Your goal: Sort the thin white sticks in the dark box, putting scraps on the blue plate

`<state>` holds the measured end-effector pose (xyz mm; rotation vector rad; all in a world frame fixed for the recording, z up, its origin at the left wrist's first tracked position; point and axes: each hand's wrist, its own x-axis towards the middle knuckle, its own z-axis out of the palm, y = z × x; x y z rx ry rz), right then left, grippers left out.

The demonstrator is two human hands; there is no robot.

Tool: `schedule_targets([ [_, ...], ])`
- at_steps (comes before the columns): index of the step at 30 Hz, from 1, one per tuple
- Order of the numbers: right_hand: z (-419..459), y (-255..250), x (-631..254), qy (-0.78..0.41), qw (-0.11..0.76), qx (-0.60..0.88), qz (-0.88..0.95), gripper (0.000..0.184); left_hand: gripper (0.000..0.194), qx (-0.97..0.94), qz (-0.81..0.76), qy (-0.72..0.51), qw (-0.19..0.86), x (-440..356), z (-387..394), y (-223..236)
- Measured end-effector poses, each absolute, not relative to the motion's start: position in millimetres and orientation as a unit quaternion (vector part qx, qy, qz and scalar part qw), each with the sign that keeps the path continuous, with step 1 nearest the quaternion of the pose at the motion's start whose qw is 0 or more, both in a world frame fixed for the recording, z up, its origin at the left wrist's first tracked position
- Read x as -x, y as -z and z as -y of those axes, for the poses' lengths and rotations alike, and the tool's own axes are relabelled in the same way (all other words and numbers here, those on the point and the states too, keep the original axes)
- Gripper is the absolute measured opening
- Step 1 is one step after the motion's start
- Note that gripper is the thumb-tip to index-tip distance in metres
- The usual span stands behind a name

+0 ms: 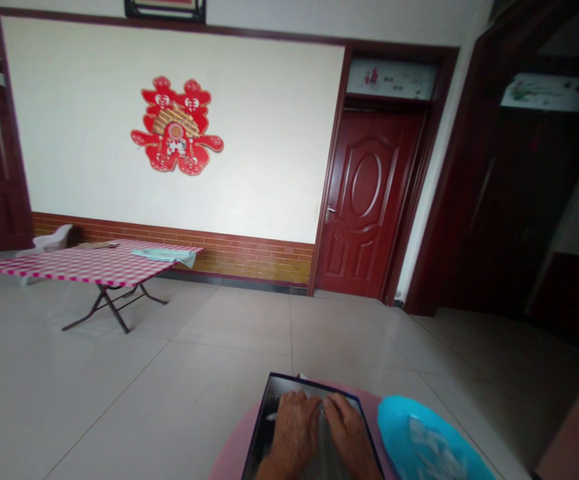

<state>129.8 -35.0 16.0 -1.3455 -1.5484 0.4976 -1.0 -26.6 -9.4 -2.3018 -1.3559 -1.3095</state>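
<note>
A shallow dark-rimmed box rests on a round pink surface at the bottom of the view. Both hands are inside it, side by side, backs upward. My left hand is closed, its fingers curled down and its thumb toward the other hand. My right hand is closed too, fingertips bent toward the box's floor. Whatever the fingers grip is hidden under them. Greyish, see-through material shows between the hands, and a small whitish piece lies left of my left hand.
Right of the box is a bright blue basin holding crumpled clear plastic-like pieces. Farther left stands a folding table with a checked cover and a pale green cloth. A white chair is behind it. A red door is in the far wall.
</note>
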Motion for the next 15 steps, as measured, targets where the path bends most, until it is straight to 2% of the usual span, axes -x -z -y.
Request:
schedule_targets([
  [7, 31.1, -10.4, -133.1, -0.205, 0.510, 0.558, 0.622, 0.038, 0.028, 0.773, 0.451, 0.440, 0.075, -0.8, 26.0, 15.4],
  [15, 31.9, -9.4, -133.9, -0.197, 0.483, 0.564, 0.640, 0.026, 0.028, 0.768, 0.443, 0.455, 0.077, 0.0, 24.6, 17.7],
])
